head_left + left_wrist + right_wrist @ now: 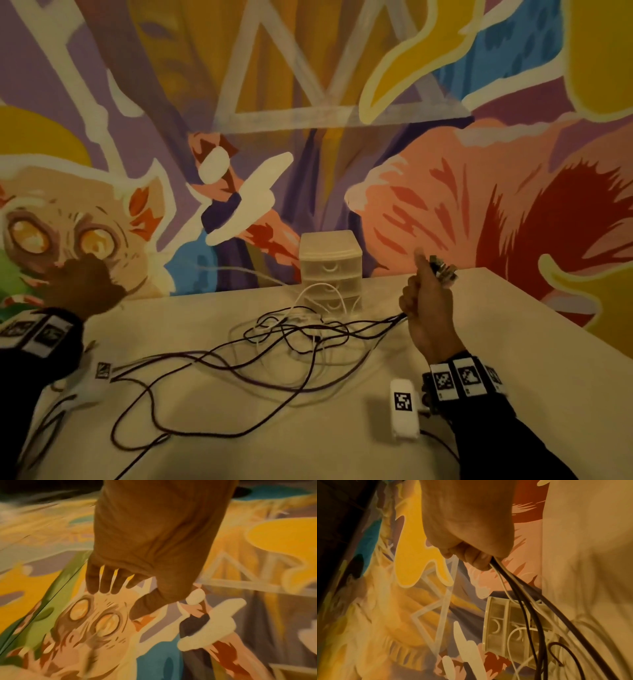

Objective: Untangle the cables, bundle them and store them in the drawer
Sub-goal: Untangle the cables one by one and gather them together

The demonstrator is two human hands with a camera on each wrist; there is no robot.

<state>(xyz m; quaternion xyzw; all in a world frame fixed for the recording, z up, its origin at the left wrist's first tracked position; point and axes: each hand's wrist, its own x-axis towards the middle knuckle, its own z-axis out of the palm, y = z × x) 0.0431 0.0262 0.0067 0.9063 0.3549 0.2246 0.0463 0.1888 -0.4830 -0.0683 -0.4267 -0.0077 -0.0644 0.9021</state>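
Clearly the right hand (426, 301) is doing the work: raised above the table (479, 325), it is closed in a fist round several cables (274, 346), dark ones and a white one, whose connector ends stick out past the thumb at the top of the fist. From the underside of the fist the strands run down and leftward to the table, where they spread into a loose tangle of dark and white loops across the middle of the surface. The right wrist view shows the dark strands and a thin white one leaving between the curled fingers (476, 559).

The left hand (82, 291) is lifted at the left edge of the table, in front of the painted wall (445, 192); its fingers (104, 582) are spread and fairly straight, holding nothing (blurred in the head view).

Behind the tangle, against the wall, stands a small translucent drawer unit (330, 265) with its drawers closed; a white loop of cable lies against its front.
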